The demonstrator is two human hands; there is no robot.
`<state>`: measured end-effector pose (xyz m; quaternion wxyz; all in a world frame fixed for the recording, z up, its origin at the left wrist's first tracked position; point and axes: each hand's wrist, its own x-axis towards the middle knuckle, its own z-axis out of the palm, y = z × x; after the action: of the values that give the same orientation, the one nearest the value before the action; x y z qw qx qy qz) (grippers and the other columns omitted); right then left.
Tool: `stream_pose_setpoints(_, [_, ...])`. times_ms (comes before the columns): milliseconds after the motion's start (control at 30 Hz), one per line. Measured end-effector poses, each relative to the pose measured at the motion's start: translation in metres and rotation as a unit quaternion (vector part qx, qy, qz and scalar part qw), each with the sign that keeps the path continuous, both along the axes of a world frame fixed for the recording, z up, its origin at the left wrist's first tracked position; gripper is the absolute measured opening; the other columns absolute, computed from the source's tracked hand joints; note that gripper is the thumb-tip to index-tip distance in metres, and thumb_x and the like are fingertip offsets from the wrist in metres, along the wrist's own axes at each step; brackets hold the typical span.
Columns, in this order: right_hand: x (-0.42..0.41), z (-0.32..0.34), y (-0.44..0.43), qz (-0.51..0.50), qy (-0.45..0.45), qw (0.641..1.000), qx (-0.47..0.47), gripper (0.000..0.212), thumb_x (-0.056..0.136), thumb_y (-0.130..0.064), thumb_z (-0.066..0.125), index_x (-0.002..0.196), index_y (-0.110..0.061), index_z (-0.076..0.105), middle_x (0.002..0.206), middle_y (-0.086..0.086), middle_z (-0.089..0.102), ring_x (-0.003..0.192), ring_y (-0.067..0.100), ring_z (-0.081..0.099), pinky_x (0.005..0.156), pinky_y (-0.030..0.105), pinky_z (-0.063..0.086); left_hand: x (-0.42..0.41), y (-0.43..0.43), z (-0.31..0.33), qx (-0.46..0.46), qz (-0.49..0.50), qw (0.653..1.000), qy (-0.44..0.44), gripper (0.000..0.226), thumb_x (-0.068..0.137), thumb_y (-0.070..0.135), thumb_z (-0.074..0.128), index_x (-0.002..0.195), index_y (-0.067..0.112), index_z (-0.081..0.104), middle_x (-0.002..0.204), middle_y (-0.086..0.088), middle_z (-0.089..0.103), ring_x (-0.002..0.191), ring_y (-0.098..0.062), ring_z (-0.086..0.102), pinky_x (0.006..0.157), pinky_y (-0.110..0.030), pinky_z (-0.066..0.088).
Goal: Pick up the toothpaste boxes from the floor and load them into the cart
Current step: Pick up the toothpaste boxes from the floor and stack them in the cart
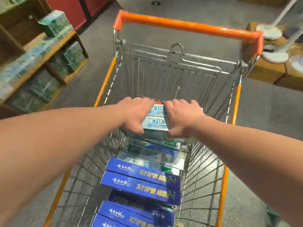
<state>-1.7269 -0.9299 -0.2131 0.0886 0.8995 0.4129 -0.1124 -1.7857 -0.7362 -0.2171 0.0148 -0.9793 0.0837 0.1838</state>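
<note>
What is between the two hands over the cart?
Head view: light blue toothpaste boxes lie between the left hand and the right hand, which grip their ends.

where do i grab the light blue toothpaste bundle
By its two short ends, coming in from each side, as the left hand and right hand do: thumbs on the near face, fingers over the far edge. The bundle lies crosswise over the cart, likely too wide for one hand.

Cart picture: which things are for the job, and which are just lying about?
For the job: cart, light blue boxes held by left hand and right hand, dark blue boxes loaded.
Lying about: shelf, green packs, white round stands.
</note>
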Motion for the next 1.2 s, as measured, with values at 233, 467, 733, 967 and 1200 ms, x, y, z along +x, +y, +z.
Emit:
stream_pose_setpoints(233, [0.011,-0.085,0.022,-0.033,0.014,0.999,-0.016,0.078,0.066,-0.060,0.069,0.126,-0.020,0.041,0.122,0.006,0.055,0.114,0.030,0.054,0.090,0.049,0.041,0.022,0.019,-0.080,0.031,-0.049,0.998,0.020,0.086,0.059,0.057,0.081,0.126,0.021,0.039,0.122,-0.002,0.045,0.113,-0.026,0.050,0.091,-0.048,0.049])
stream_pose_setpoints(467, [0.009,-0.121,0.029,-0.064,0.048,0.996,-0.034,0.075,0.064,-0.061,0.070,0.121,-0.021,0.041,0.111,0.004,0.054,0.103,0.029,0.055,0.079,0.046,0.038,0.033,0.028,-0.114,0.045,-0.093,0.993,0.053,0.097,0.060,0.060,0.079,0.134,0.018,0.035,0.125,-0.004,0.041,0.113,-0.027,0.046,0.093,-0.048,0.048])
stream_pose_setpoints(733, [0.024,-0.132,0.021,-0.091,0.091,0.991,-0.029,0.093,0.059,-0.068,0.072,0.133,-0.024,0.038,0.119,0.003,0.054,0.111,0.029,0.054,0.091,0.049,0.041,0.043,0.028,-0.130,0.011,-0.076,0.996,0.048,0.109,0.058,0.063,0.079,0.145,0.018,0.032,0.132,-0.006,0.044,0.117,-0.028,0.048,0.098,-0.047,0.045])
stream_pose_setpoints(967, [0.023,-0.139,0.010,-0.088,0.105,0.990,-0.034,0.136,0.057,-0.077,0.071,0.159,-0.020,0.001,0.150,0.006,0.036,0.137,0.032,0.036,0.112,0.058,0.027,0.036,0.022,-0.139,0.014,-0.049,0.997,0.054,0.138,0.061,0.073,0.075,0.162,0.017,-0.001,0.158,-0.005,0.029,0.144,-0.028,0.029,0.118,-0.056,0.024])
stream_pose_setpoints(1200, [0.018,-0.126,-0.001,-0.089,0.104,0.990,-0.028,0.140,0.057,-0.082,0.069,0.159,-0.015,0.001,0.156,0.008,0.029,0.144,0.032,0.029,0.116,0.058,0.024,0.026,0.015,-0.117,-0.010,-0.040,0.998,0.054,0.132,0.072,0.080,0.069,0.164,0.019,-0.004,0.172,-0.001,0.006,0.158,-0.024,0.008,0.127,-0.053,0.008])
